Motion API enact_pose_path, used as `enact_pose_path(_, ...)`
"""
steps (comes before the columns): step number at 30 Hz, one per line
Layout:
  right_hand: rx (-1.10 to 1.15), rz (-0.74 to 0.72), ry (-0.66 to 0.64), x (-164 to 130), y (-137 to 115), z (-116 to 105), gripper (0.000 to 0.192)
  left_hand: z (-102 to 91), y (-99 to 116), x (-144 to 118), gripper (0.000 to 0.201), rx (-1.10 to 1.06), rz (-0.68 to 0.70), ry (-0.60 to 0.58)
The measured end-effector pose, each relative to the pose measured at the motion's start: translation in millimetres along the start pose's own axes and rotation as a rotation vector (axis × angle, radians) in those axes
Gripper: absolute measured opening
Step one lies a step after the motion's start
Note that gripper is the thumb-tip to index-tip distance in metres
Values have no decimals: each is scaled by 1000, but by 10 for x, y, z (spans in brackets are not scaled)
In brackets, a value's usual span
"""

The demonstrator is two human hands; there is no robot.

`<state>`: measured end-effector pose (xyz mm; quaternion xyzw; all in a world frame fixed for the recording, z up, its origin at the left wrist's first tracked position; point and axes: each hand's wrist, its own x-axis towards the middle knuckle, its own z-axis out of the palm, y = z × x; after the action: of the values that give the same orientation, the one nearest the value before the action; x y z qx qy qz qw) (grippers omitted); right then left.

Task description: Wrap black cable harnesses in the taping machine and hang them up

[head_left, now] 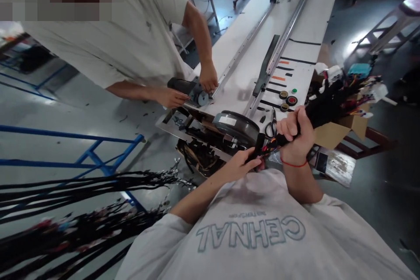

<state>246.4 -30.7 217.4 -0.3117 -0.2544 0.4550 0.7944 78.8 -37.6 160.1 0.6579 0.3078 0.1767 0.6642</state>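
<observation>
A thick black wiring harness [320, 111] runs across in front of my chest, with loose connectors and coloured wires fanning out at its right end. My right hand [298, 134], a red cord at its wrist, is wrapped around the bundle. Lower and to the left, my left hand [239, 165] closes on the harness's other end, where coloured wires show beside a black sleeve [259, 143]. Part of that grip is hidden by the fingers. Black-handled scissors [271, 128] lie on the white table [243, 83] just beyond my hands.
A large black reel [234, 126] sits at the table's near end. Small tape rolls [284, 107] and metal rails [295, 19] lie farther along. Across the left side, a co-worker's hands [208, 78] handle a grey part. Harnesses [124, 182] hang by a blue rack [98, 162]; a cardboard box [331, 134] stands right.
</observation>
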Motion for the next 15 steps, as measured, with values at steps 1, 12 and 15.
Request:
enact_pose_path(1,-8,-9,-14,-6,-26,1,27,-7,22,-25,46,-26,-13,-18)
enact_pose_path(12,-867,43,106,962,448,-1432,50,505,-696,1038,52,-538,-364,127)
enact_pose_path(15,-1125,151,194,424,722,-1991,55,734,-1189,1082,49,-522,-528,330)
